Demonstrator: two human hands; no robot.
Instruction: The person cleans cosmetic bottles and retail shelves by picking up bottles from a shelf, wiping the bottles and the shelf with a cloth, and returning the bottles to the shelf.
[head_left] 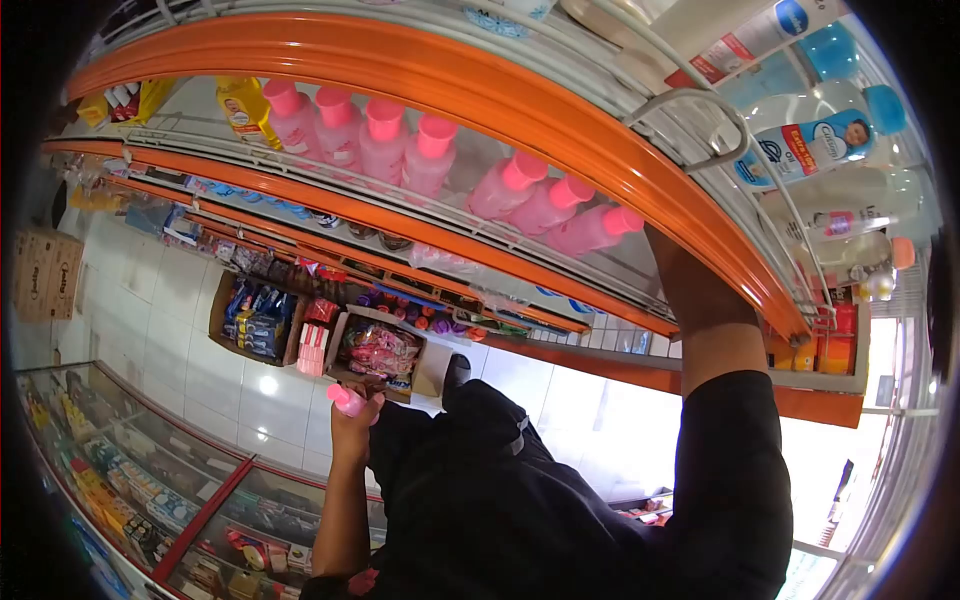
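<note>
Low at my left side, my left hand [352,425] is closed around a small pink bottle [347,400] with a pink cap. My right arm [718,345] is raised and reaches into the shelf behind its orange front edge [640,150]; the fingers are hidden there. The nearest things in view to that arm are three tilted pink bottles [565,210] with pink caps. Farther left on the same shelf, several more pink bottles [383,145] stand in a row, beside a yellow pack [246,112].
Clear bottles with blue caps [835,140] stand in a wire rack at upper right. On the tiled floor are open cartons of blue packs [258,320] and pink packs [378,350]. A glass display case [230,500] runs along the lower left. A brown carton [47,275] sits far left.
</note>
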